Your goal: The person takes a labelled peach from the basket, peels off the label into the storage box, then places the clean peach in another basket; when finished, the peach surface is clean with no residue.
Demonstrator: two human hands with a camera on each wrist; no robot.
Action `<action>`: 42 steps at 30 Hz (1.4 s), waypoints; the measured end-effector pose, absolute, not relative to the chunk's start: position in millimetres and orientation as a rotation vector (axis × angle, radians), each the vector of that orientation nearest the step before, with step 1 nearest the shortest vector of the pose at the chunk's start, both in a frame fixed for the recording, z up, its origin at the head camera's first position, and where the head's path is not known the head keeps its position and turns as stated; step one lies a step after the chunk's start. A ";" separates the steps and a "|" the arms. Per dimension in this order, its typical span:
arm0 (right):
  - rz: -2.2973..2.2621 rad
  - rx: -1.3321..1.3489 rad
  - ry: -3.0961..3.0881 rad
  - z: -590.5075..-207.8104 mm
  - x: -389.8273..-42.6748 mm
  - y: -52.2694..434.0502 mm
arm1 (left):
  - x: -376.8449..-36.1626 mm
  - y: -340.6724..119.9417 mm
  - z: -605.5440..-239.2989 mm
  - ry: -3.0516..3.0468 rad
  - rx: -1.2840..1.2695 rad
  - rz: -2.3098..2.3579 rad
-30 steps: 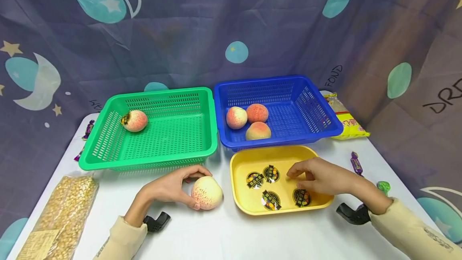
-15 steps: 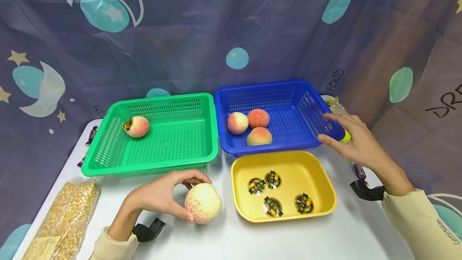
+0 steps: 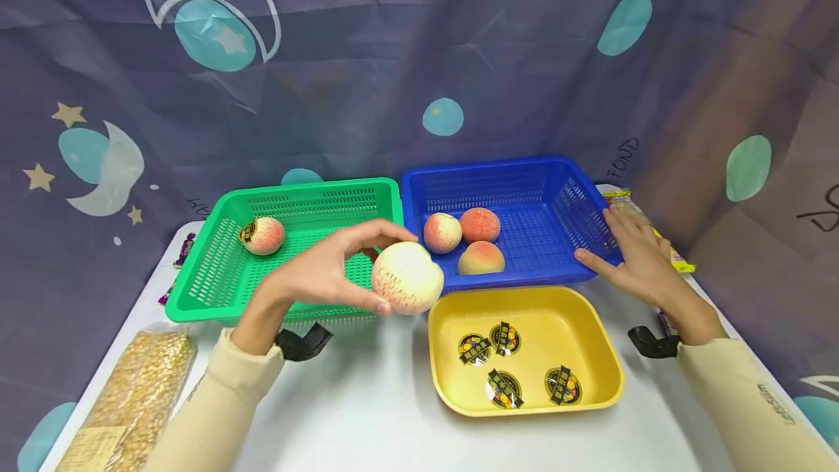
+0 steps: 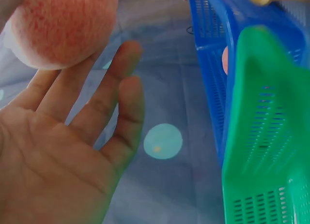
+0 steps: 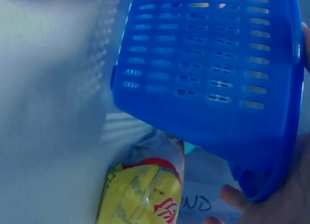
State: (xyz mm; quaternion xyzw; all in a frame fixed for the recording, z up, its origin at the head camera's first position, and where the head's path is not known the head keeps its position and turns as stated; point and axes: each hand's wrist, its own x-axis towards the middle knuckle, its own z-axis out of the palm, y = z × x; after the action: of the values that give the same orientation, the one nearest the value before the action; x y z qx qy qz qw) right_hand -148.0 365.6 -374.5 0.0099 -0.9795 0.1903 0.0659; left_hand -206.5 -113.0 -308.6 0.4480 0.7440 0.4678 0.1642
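Left hand (image 3: 321, 272) grasps a peach (image 3: 407, 277) lifted above the tabletop (image 3: 367, 414), near the green basket (image 3: 216, 279); right hand (image 3: 634, 257) grips the blue basket (image 3: 593, 228) corner.

The green basket (image 3: 288, 253) has lots of free room inside, with just one peach (image 3: 264, 235) in its back left corner, and the left hand (image 3: 321, 275) holds a big peach (image 3: 407, 277) up in the air over its front right part. The blue basket (image 3: 524, 188) has three peaches (image 3: 462, 240) bunched at its front left and open floor on its right, where the right hand (image 3: 632, 257) grips the rim. The yellow tray (image 3: 590, 326) sits low in front with flat stickers (image 3: 503, 363), and bare white table (image 3: 367, 414) lies between the arms, with a corn bag (image 3: 131, 406) at the far left.
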 end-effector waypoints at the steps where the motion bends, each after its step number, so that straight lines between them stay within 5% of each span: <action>1: 0.572 0.030 -2.953 -375.2 -147.9 365.7 | -213.1 -107.2 -307.6 2.123 1.271 1.350; 19: 0.645 0.003 -2.962 -385.1 -148.9 373.0 | -300.1 22.2 -312.6 2.094 1.306 1.462; 42: 0.739 0.031 -2.962 -386.4 -152.0 368.4 | -320.1 98.3 -351.8 2.102 1.069 1.163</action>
State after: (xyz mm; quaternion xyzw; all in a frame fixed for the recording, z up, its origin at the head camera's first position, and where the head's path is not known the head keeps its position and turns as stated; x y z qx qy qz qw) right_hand -152.0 368.4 -386.4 0.0101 -0.9692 0.2419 0.0443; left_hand -320.1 98.3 -351.8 0.3932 0.7734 0.4279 0.2532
